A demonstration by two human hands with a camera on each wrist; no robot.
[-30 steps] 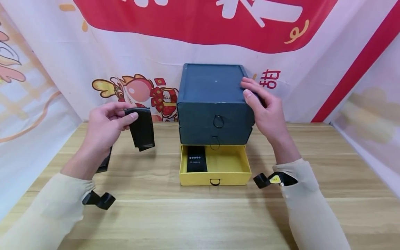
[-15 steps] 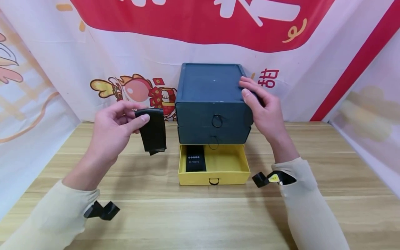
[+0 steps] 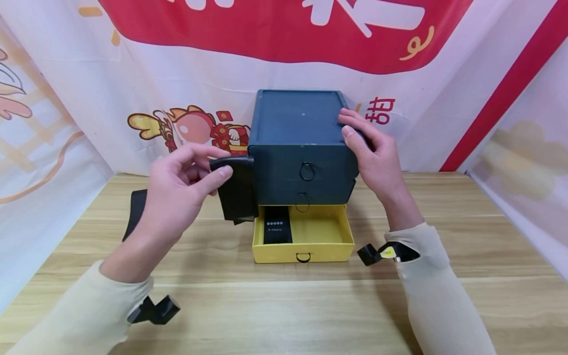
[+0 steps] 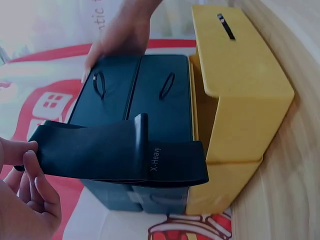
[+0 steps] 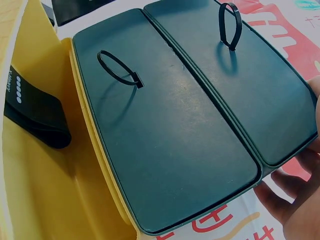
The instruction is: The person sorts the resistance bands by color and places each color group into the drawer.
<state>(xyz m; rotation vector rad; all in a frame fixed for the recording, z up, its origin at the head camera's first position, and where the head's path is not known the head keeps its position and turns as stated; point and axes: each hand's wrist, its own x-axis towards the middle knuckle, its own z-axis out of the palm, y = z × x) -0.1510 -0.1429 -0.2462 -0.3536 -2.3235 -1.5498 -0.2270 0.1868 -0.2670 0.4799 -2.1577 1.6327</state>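
Note:
My left hand (image 3: 177, 190) pinches a folded black resistance band (image 3: 237, 190) by its upper end, thumb in front. The band hangs left of the dark blue drawer unit (image 3: 301, 118) and overlaps its front left edge in the head view. "X-Heavy" shows on this band in the left wrist view. My right hand (image 3: 377, 153) rests on the unit's upper right edge, thumb and forefinger on top, other fingers along the side. Below, the yellow drawer (image 3: 303, 253) is pulled out. Another black band (image 3: 277, 227), also marked X-Heavy, lies folded at the drawer's left side.
A further black strip (image 3: 135, 209) lies on the wooden table (image 3: 284, 310) at the left, partly hidden behind my left forearm. Two blue drawers with black loop pulls (image 3: 306, 171) sit above the yellow one. A printed cloth (image 3: 213, 64) hangs behind the unit.
My left hand has carried the resistance band rightward, up to the unit's left edge. The black strip on the table shows again behind the forearm. My right hand keeps its place.

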